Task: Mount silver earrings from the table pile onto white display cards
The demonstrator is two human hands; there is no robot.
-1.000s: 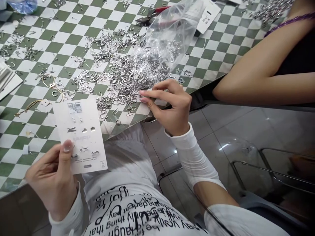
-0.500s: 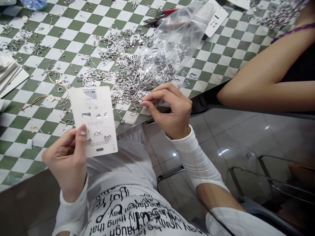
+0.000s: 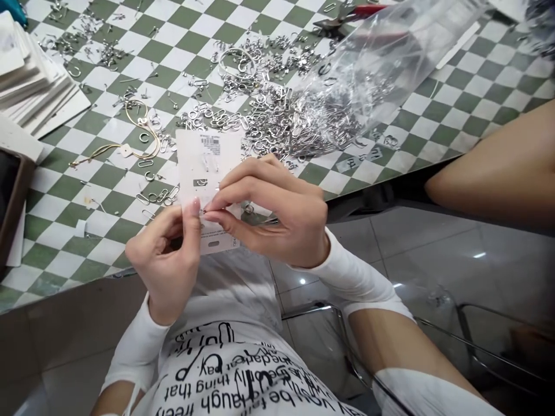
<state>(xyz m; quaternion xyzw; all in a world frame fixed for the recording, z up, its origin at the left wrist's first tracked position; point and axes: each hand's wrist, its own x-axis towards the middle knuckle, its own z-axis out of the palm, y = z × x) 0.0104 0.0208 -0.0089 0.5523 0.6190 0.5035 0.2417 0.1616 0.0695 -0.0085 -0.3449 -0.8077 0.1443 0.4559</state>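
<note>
My left hand (image 3: 169, 248) grips a white earring card (image 3: 186, 156) at its lower left, thumb in front and fingers behind. The card shows a barcode, printed text, a slot and small metal pieces set in it. Over the card's lower part, my right hand (image 3: 269, 211) pinches thumb and forefinger together close to my left thumb. A tiny metal bit shows at those fingertips, too small to name. Beyond the card lies a heap of silvery metal findings (image 3: 269, 115), loops and clips among them, partly under a clear plastic bag (image 3: 373, 75).
A stack of white cards (image 3: 39, 86) stands at left, by a brown-edged dark object (image 3: 17, 196). Red-handled pliers (image 3: 342, 20) lie at the back. A gold cord (image 3: 143, 147) rests left of the heap. Another person's arm (image 3: 498, 162) reaches the table edge at right.
My right hand has moved left from the heap's edge to the card. The camera view has shifted left, and the other person's arm shows less.
</note>
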